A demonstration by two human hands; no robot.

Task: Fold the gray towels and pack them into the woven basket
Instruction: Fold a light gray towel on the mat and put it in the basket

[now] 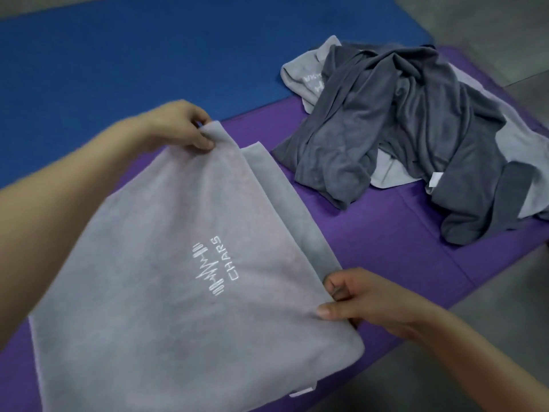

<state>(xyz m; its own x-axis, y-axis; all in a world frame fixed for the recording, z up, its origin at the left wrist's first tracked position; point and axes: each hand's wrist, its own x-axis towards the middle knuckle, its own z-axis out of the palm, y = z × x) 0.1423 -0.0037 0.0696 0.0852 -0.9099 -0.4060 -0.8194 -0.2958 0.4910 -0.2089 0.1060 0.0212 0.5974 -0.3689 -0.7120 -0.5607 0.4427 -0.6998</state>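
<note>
A light gray towel (166,263) with a white embroidered logo lies partly folded over itself on a purple mat (386,239). My left hand (184,126) pinches its far corner, lifted slightly. My right hand (359,301) pinches the near right corner of the upper layer. A strip of the lower layer (285,197) shows beyond the folded edge. Further right sits a crumpled pile of dark gray towels (401,132) mixed with light gray ones (306,72). No woven basket is in view.
A blue mat (118,60) covers the floor to the left and behind. Gray floor (490,31) shows at the upper right and gray floor also at the lower right past the purple mat's edge.
</note>
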